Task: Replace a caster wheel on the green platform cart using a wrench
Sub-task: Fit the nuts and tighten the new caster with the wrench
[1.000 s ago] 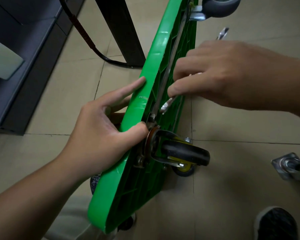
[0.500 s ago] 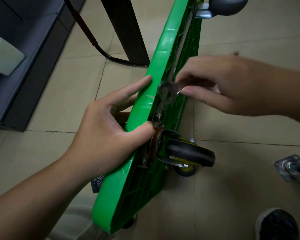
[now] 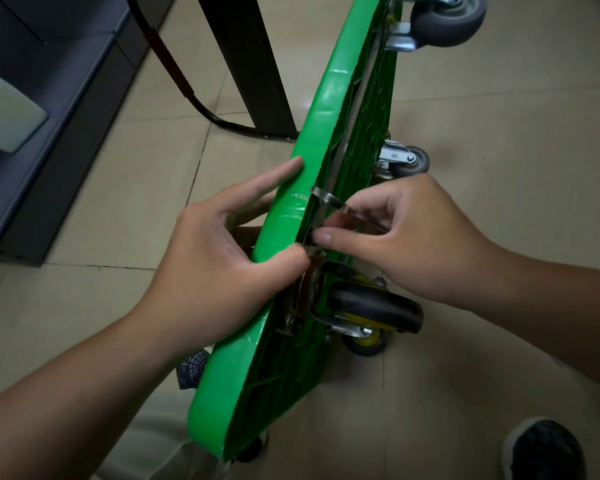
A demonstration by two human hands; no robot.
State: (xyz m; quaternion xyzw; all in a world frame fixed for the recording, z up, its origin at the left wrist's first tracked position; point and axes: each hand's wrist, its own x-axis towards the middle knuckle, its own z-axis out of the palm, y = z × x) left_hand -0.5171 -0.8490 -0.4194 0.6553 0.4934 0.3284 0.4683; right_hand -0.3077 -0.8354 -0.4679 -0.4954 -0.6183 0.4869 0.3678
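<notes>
Steel-bright, the wrench (image 3: 329, 202) has changed position. A second ago its head sat low by the fitting of the caster wheel (image 3: 374, 306). Half a second ago it was lifted clear with its open end showing. Now it lies angled up against the rim of the green platform cart (image 3: 326, 133), off the fastener. The right hand (image 3: 413, 237) has closed in with it; its grip is clenched on the wrench shank between curled fingers, and the thumb tip reaches to a dark spot just above the mounting plate (image 3: 307, 285). That spot is probably the nut, though blur and shadow prevent confirmation. Assessment: the tool is being reset, or the nut is being worked by finger. Whether this black-and-yellow caster is coming off or going on cannot be told, so the fastening step remains open. The left hand (image 3: 215, 271) has not shifted: its grip clasps the cart's rim, thumb hooked over beside the plate, forefinger straight along the edge. The cart stands on its long edge, underside facing right, on a beige tiled floor (image 3: 482, 358). Two grey casters (image 3: 444, 19) are mounted at the far end. A dark cabinet (image 3: 49, 98) lies to the left, a black post (image 3: 243, 64) and a bent black tube (image 3: 174, 67) stand behind, and a dark shoe (image 3: 544, 448) shows at lower right.
</notes>
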